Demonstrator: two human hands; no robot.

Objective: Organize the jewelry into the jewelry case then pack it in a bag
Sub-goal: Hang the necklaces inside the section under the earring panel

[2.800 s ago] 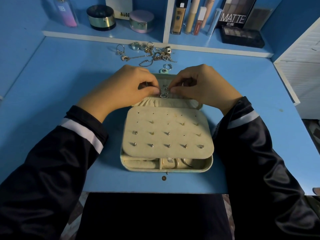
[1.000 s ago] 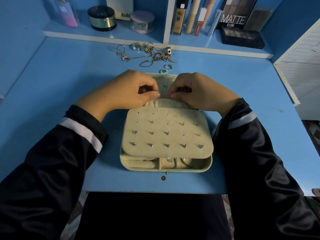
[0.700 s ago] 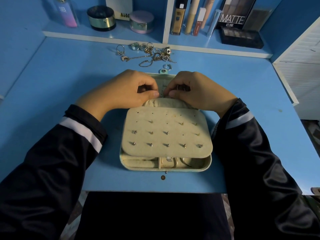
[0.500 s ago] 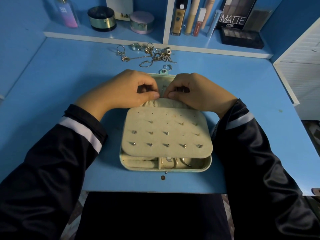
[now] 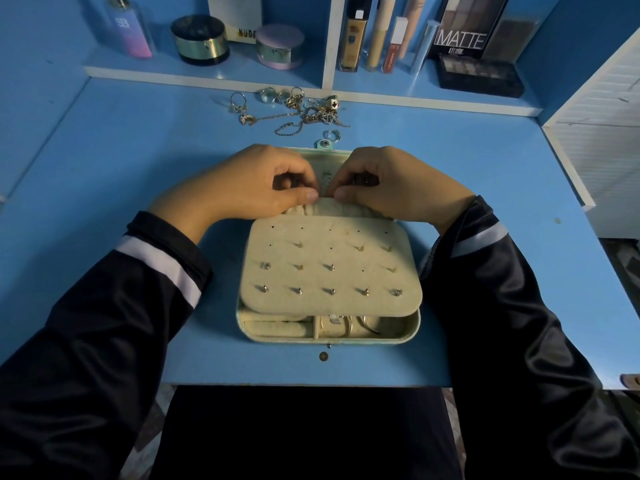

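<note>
- A person sits at a blue desk [image 5: 121, 168], seen from above, with dark sleeves reaching in from both sides.
- An open, pale jewelry case [image 5: 329, 336] lies flat in the middle of the desk. Its lid [image 5: 323, 164] is folded away from the person.
- A cream earring panel [image 5: 332, 265] covers most of the case's tray. Small stud earrings [image 5: 332, 291] sit in rows of holes on it, and several holes are bare.
- The left hand [image 5: 249, 185] and the right hand [image 5: 391, 185] meet over the lid, almost touching. The fingers of both are curled, and each thumb tip presses against the rim of the gathered pocket [image 5: 332, 209], apparently pinching it.
- A few seconds ago a small ring showed between the fingertips at this rim. It is no longer visible, and the hands have drawn closer together.
- The ring has probably been tucked into the pocket, though the fingers hide the spot.
- The hands have barely moved in the last second, which suggests fine work there.
- Much of the task is left. A loose jewelry pile [image 5: 298, 110] of rings and chains lies at the far edge of the desk, well apart from the case.
- One small ring [image 5: 333, 135] rests just beyond the lid's snap tab [image 5: 324, 143].
- No bag is in view.
- A shelf [image 5: 207, 72] with cosmetics runs behind the desk.
</note>
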